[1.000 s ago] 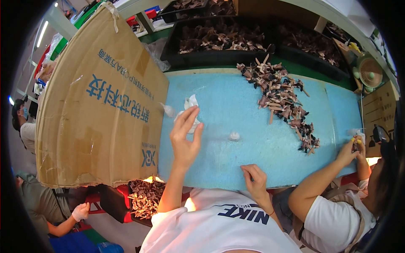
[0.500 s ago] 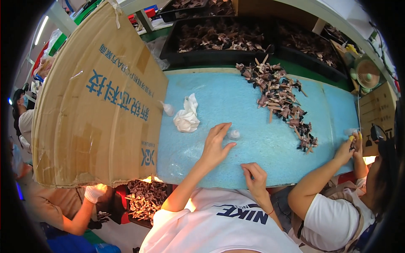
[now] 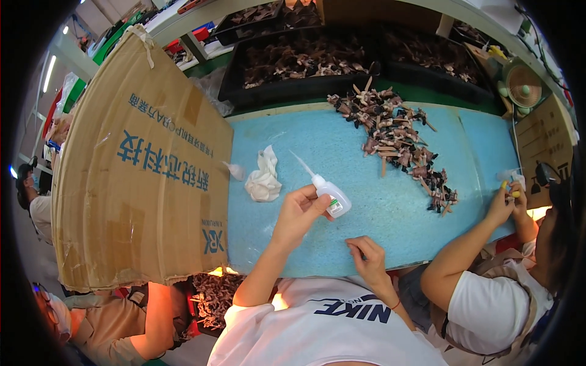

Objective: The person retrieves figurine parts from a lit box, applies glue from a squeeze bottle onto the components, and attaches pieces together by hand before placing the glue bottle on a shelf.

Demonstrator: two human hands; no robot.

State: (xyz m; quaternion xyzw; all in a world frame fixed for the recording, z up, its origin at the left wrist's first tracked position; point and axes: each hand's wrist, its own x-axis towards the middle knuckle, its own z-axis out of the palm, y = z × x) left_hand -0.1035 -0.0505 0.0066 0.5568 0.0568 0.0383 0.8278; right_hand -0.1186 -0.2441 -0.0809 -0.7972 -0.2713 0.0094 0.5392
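Over the left-middle of the blue work mat (image 3: 274, 235), my left hand (image 3: 299, 213) is closed around a small white squeeze bottle (image 3: 337, 200). The bottle is tilted, and its long thin nozzle points up and to the left. My right hand (image 3: 367, 256) rests by the mat's near edge with its fingers curled together; whatever may be in them is hidden. Left of the bottle lies a crumpled white tissue (image 3: 264, 183), with a small whitish piece (image 3: 235, 171) beside it against the carton. A heap of small figurines (image 3: 390, 134) runs down the right-middle of the mat.
A tall cardboard carton (image 3: 140, 201) walls off the left side. Black bins (image 3: 229, 88) full of small parts stand along the back, near a small fan (image 3: 523, 85). At right, a co-worker (image 3: 482, 293) handles a small yellow item. Another person (image 3: 116, 317) sits at lower left.
My left hand has taken hold of the white bottle, which stood on the mat, and tipped it so the nozzle shows. My right hand has barely moved. The whole view has shifted slightly.
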